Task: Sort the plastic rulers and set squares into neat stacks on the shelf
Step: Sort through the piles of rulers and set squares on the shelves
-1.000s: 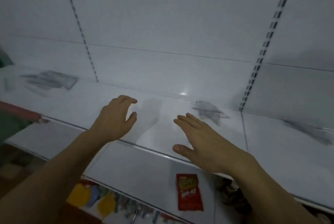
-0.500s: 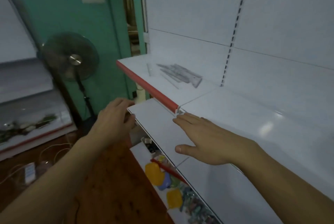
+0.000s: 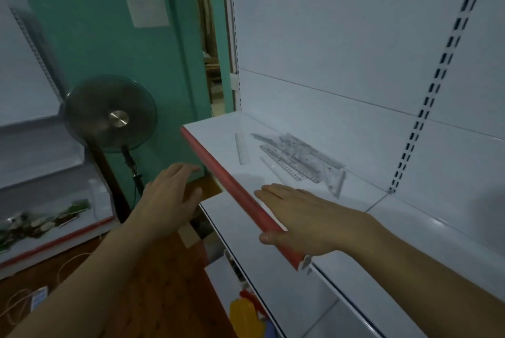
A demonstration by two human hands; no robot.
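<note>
Nearest the camera, two bare forearms reached forward from the bottom edge. The left hand [image 3: 170, 198] hung in the air off the shelf's front, over the wooden floor [image 3: 153, 283], its fingers loosely bent and holding nothing. The right hand [image 3: 306, 217] lay palm down over the white shelf [image 3: 218, 133], fingers straight and together, thumb out across the red edge strip [image 3: 232, 187]; it grasped nothing, and whether the palm actually touched the surface could not be told.

Beyond the right fingertips, near but apart from them, lay the clear plastic rulers [image 3: 289, 157], a loose overlapping heap running diagonally toward the back panel. One ruler [image 3: 242, 148] sat alone just left of the heap. A set square [image 3: 334, 182] rested at the heap's right end, the piece closest to the hand.

Below, a lower shelf [image 3: 287, 296] held a yellow item [image 3: 246, 316], blurred. Farther left stood a fan [image 3: 109, 113] against a green wall [image 3: 95, 23].
</note>
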